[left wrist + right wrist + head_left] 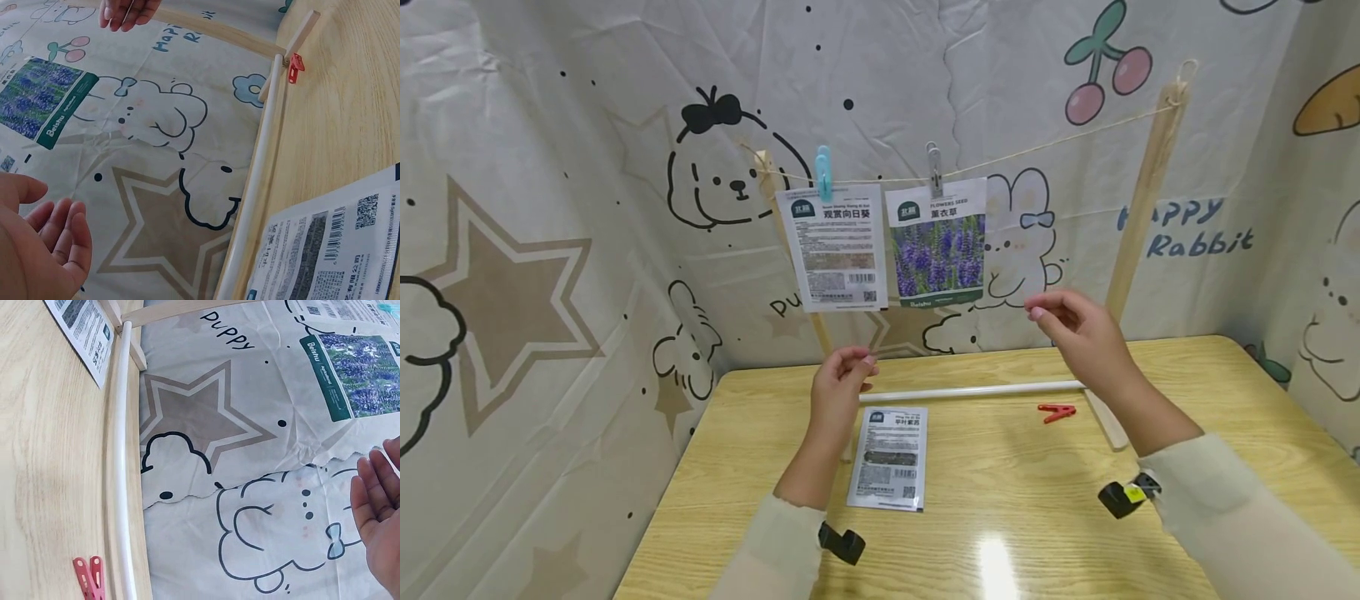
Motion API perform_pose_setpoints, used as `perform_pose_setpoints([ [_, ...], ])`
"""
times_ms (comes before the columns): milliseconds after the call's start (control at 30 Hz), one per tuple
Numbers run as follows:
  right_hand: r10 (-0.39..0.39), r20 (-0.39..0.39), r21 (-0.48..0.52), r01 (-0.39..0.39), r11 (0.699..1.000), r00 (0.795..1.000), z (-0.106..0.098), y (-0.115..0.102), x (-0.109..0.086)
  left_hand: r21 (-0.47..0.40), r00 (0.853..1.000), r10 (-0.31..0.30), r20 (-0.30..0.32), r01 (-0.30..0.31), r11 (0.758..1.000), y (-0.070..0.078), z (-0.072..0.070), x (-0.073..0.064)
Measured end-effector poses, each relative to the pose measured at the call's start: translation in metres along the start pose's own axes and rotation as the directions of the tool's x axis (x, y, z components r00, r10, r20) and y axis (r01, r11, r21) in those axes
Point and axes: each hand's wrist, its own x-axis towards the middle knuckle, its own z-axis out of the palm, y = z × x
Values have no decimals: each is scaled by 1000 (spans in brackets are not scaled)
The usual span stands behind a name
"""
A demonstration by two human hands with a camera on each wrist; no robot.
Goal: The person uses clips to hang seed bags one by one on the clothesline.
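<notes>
Two seed packets hang from a string [1060, 139] between wooden posts. A blue clothespin [823, 173] clips the left packet [837, 250], its printed back facing me. The lavender packet [937, 250] hangs beside it under a grey clothespin [935, 169]. My left hand [841, 387] is raised below the left packet, fingers loosely bent and holding nothing. To the right of the lavender packet, my right hand [1078, 337] hovers with relaxed fingers, also holding nothing. A third seed packet [889, 458] lies on the table in front of the left hand. A red clothespin [1057, 412] lies below the right hand.
A white rod [970, 391] runs low across the stand, between the wooden posts. The right post [1142, 200] rises behind my right hand. A patterned cloth [625, 250] hangs behind the wooden table [1000, 483].
</notes>
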Motion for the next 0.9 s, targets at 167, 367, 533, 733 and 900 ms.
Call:
perform_pose_setpoints([
  [167, -14, -2, 5, 14, 1000, 1000, 1, 6, -3, 14, 1000, -14, 5, 14, 1000, -4, -2, -2],
  [367, -3, 3, 13, 3, 1000, 1000, 1, 11, -8, 17, 1000, -25, 0, 25, 1000, -10, -6, -3],
  [533, 26, 6, 17, -26, 1000, 1000, 2, 14, -12, 16, 999, -38, 3, 38, 999, -14, -7, -5],
  [733, 52, 12, 26, -52, 998, 999, 3, 18, -17, 0, 999, -52, -7, 52, 999, -20, -8, -6],
  [900, 51, 12, 46, -51, 998, 999, 6, 23, -21, -4, 998, -65, -10, 65, 998, -23, -10, -9],
])
